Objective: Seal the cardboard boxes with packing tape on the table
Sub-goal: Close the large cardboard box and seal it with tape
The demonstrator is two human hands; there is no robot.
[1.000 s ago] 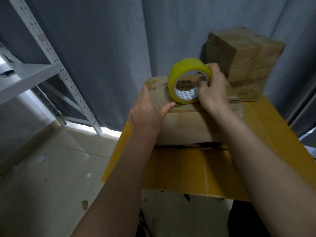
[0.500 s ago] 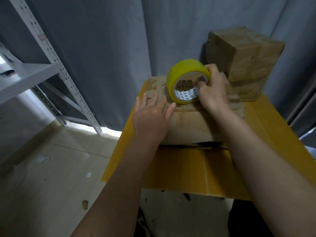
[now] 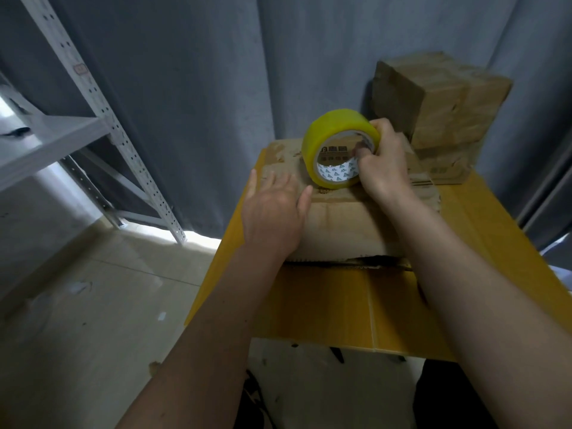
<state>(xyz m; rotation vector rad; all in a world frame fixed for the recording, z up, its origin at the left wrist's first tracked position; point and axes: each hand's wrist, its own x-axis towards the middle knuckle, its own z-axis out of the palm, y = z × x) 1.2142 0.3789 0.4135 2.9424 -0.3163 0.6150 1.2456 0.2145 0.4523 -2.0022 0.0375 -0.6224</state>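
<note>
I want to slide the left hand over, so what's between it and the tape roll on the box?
Only bare box top. In the head view, the left hand lies flat beside the tape roll, which the right hand holds upright.

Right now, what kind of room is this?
Probably a storeroom or small packing spot. There are stacked cardboard boxes on a yellow table, a roll of tape held in the right hand, and a metal shelf rack beside it.

storeroom; metal racking (image 3: 102,119), stacked cartons (image 3: 439,97)
</note>
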